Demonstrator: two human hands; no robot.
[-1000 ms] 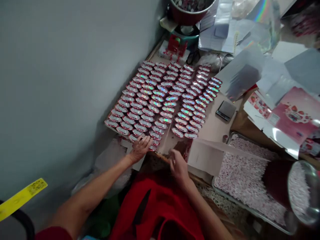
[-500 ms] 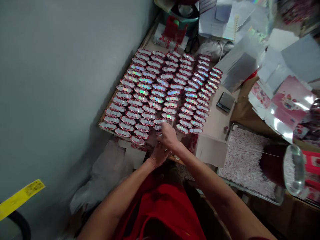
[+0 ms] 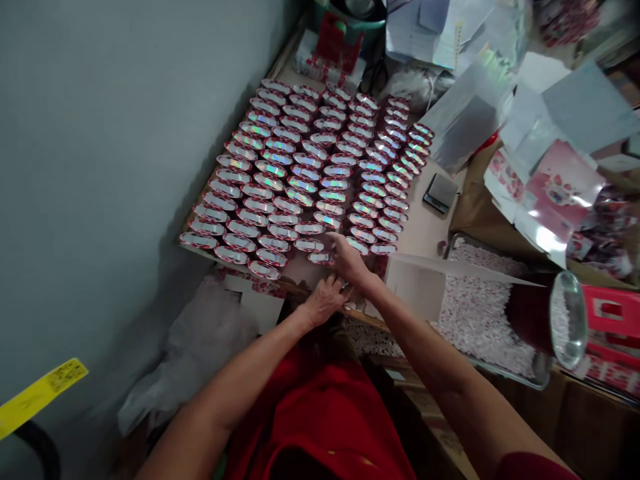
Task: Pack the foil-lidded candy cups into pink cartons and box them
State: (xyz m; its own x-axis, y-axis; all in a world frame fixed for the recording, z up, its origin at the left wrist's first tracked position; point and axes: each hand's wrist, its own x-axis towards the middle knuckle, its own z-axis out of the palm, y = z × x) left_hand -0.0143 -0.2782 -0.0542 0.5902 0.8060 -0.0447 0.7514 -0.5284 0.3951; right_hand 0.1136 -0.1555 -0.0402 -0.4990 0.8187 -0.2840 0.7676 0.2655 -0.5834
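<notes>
Rows of small red-edged packets stand close together on the table, with pale oval ends facing up; some shine in rainbow colours. My right hand hovers at the near end of the rows, fingers loosely bent and apart, with nothing visible in them. Just left of its fingertips stands one packet. Nearer to me, my left hand is at the table's front edge, its fingers bent. A small shiny bit shows at its fingertips, too small to name.
Right of the rows lies a small scale. Beyond it, a metal tray of pale speckled bits holds a tipped steel pot. An open white box sits at the front edge. A wall borders the left.
My right hand has drawn back to the right from the near packets, its fingers loosening; a packet it partly covered now shows fully. My left hand has shifted right along the edge. The camera view has shifted.
</notes>
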